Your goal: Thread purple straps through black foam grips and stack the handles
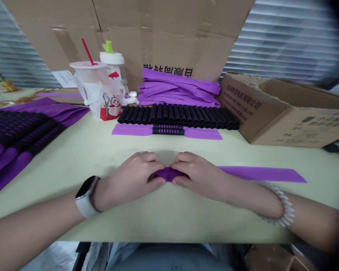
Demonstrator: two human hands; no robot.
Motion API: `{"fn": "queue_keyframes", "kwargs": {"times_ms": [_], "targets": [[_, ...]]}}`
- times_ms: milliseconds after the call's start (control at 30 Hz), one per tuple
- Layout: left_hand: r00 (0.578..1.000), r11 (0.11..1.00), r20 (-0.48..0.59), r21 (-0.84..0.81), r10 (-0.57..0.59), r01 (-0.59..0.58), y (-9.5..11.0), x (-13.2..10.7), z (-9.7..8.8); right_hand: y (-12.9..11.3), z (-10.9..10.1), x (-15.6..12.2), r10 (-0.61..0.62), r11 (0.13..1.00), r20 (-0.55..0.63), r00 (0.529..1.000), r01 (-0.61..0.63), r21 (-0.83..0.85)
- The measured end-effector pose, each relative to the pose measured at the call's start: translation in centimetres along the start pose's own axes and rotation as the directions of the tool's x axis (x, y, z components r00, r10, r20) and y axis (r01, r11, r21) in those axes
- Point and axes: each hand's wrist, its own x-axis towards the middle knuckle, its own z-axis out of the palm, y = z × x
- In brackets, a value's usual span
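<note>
Both my hands meet over the middle of the table, pinching one purple strip [261, 174] whose flat right end runs out past my right forearm. Between the fingertips a short piece of it looks folded or bunched. My left hand [137, 173] grips the bunched part from the left, thumb below and fingers above. From the other side my right hand [196, 173] holds it the same way. Just beyond lies a purple strip with a black slotted sleeve [168, 130] around its middle. Behind that is a row of black ribbed tubes [177, 114].
A stack of purple strips [177, 88] lies at the back. Sleeved strips [22, 128] are piled at left. A bagged drink cup [94, 90] and a bottle [113, 60] stand back left. An open cardboard box [285, 113] sits at right, before a large cardboard panel [169, 41].
</note>
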Motion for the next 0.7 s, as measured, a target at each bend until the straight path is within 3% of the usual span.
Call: {"fn": "queue_keyframes", "kwargs": {"times_ms": [700], "targets": [[1.0, 0.996, -0.014, -0.09, -0.006, 0.004, 0.01, 0.02, 0.59, 0.07, 0.7, -0.33, -0.013, 0.998, -0.022, 1.0, 0.014, 0.058]]}}
